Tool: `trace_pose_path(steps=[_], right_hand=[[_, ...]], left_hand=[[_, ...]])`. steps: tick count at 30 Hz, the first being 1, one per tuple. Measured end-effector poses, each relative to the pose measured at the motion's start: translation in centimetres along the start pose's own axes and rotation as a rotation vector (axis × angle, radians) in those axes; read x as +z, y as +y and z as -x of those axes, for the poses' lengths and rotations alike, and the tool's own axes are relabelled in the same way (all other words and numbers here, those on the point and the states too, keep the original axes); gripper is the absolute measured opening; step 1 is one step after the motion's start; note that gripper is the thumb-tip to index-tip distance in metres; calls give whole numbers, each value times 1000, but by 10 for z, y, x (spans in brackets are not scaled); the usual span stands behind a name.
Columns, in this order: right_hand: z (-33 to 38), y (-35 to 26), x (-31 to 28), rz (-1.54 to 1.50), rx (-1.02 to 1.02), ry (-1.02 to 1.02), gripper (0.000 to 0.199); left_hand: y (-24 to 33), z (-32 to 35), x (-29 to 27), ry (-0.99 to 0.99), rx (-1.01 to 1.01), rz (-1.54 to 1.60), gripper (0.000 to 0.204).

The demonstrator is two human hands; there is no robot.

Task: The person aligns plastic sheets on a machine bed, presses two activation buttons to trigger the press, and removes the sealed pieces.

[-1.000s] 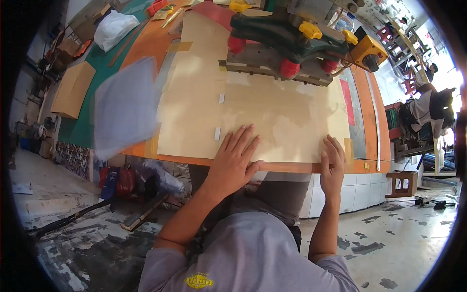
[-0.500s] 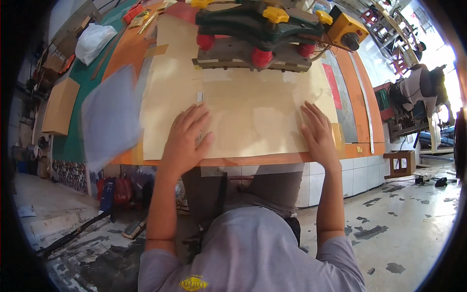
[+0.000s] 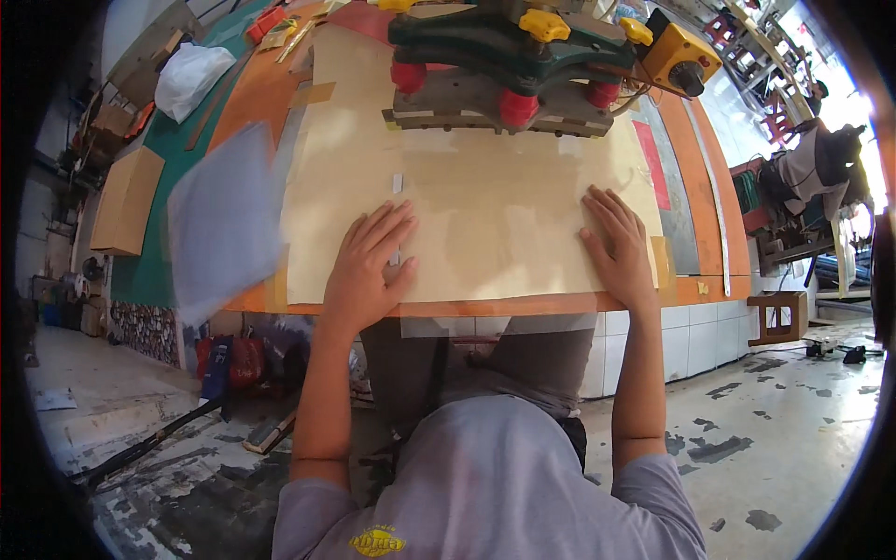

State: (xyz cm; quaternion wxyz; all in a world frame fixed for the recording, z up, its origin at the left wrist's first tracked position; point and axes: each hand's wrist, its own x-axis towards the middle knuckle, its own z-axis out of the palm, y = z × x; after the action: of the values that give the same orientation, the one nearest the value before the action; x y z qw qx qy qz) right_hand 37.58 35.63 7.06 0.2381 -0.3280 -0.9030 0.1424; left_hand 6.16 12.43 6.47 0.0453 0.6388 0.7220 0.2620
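A large cream sheet (image 3: pixel 495 224) lies flat on the orange-topped table in front of me. My left hand (image 3: pixel 371 266) rests palm down on its near left part, fingers stretched and thumb apart. Just past those fingertips is a small white strip (image 3: pixel 398 183); another small pale piece (image 3: pixel 394 258) shows between my left thumb and forefinger. On the near right part of the sheet, my right hand (image 3: pixel 620 247) lies with its fingers extended. Neither hand holds anything. Beyond the sheet's middle stands a dark green press head (image 3: pixel 504 45) with red cylinders and a grey plate below.
A bluish translucent sheet or stack (image 3: pixel 227 224) sits left of the cream sheet. Farther left are a cardboard box (image 3: pixel 128 201) and a white plastic bag (image 3: pixel 192 80) on a green surface (image 3: pixel 140 280). A yellow control box (image 3: pixel 681 58) with a black knob hangs at the press's right.
The whole view has shifted slightly, so everything sits a little farther right. My right hand has edged slightly forward on the sheet; my left hand stays in place on it.
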Motion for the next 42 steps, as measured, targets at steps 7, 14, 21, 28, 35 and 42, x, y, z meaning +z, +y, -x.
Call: trace_pose_path(steps=[7,14,21,28,35,42], right_hand=[[0,-1,1,7,7,2,47],[0,2,2,-9,2,15,48],[-1,1,0,-4,25,5,48],[0,-1,-2,-28,37,7,48],[4,0,-2,-5,34,-4,47],[46,-6,-5,26,95,105,43]], left_hand=[[-1,0,1,1,-5,-4,54],[0,-1,1,7,2,-12,54],[1,-3,0,6,11,-16,53],[1,-1,1,7,-7,-18,54],[3,-2,0,14,-1,-28,53],[-1,42,0,155,-36,33,52]])
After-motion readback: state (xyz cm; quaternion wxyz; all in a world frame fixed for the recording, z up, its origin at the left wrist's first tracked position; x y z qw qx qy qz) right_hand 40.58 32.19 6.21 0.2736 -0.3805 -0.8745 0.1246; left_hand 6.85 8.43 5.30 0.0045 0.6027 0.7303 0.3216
